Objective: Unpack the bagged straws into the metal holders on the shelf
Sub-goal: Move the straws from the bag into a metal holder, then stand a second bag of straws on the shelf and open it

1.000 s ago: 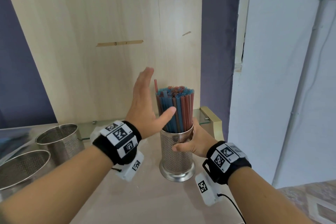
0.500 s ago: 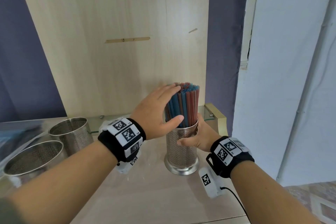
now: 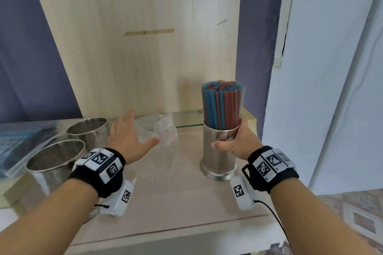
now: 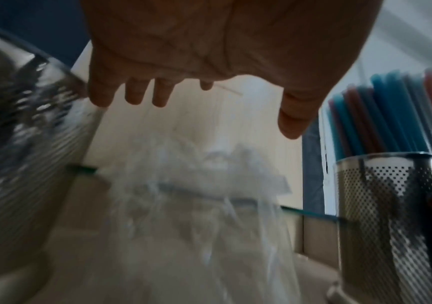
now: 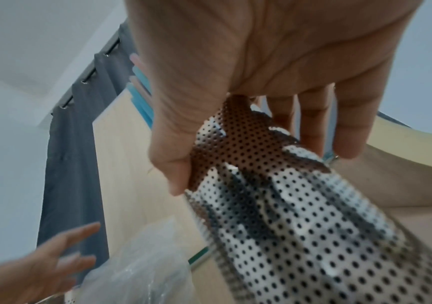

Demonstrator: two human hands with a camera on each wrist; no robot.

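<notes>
- Gripping the perforated cylindrical metal holder [image 3: 218,151] just under its rim, the right hand [image 3: 238,143] is curling its thumb across the near side and its fingers [image 5: 311,123] round the far side.
- Standing upright on the pale wooden shelf [image 3: 176,203], this holder is carrying a tight bundle of blue and red straws [image 3: 222,105], which are rising well above its rim with their tops about level.
- Hovering over the shelf to the left of that holder, the left hand [image 3: 128,136] is holding nothing; its fingers [image 4: 134,92] are lying straight and spread, with the thumb pointing towards the filled holder.
- Lying crumpled just beyond and beneath the left palm, the clear plastic bag [image 3: 157,128] is resting on the shelf between the filled holder and the others; whether the hand is touching it cannot be told.
- Standing at the left end of the shelf, the farther perforated metal holder [image 3: 88,130] and the nearer perforated metal holder [image 3: 55,155] are sitting close together.
- Lying at the far left edge, a flat clear pack with blue contents [image 3: 18,147] is sitting beside those two holders.
</notes>
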